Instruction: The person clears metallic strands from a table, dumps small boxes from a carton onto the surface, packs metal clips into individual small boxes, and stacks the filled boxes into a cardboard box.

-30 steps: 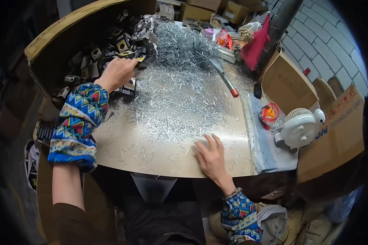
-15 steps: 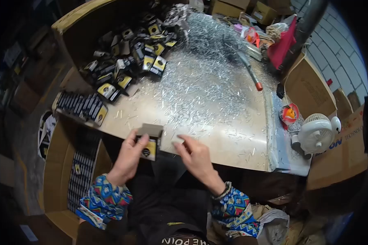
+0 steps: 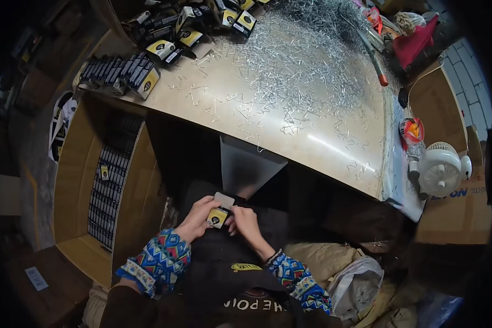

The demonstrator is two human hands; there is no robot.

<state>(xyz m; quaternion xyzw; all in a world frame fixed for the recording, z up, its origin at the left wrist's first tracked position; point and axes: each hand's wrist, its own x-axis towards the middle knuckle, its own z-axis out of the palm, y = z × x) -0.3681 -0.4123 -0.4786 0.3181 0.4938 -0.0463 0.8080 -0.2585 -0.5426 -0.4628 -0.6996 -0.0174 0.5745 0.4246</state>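
Low in the frame's centre, the person's left hand pinches a small black-and-yellow cardboard box, its grey flap raised. The right hand curls at its right edge; whether it grips, I can't tell. Bent silvery wires litter the pale tabletop above.

We see one small carton, boxy, its front face yellow with a dark round emblem and black along the edges. A pale grey flap sticks out from its top end, so we find that end unclosed; what lies inside we cannot tell. The carton leans slightly, top to the right, its yellow face toward us. It sits in the left hand, over the lap, with the right hand close at its right edge.
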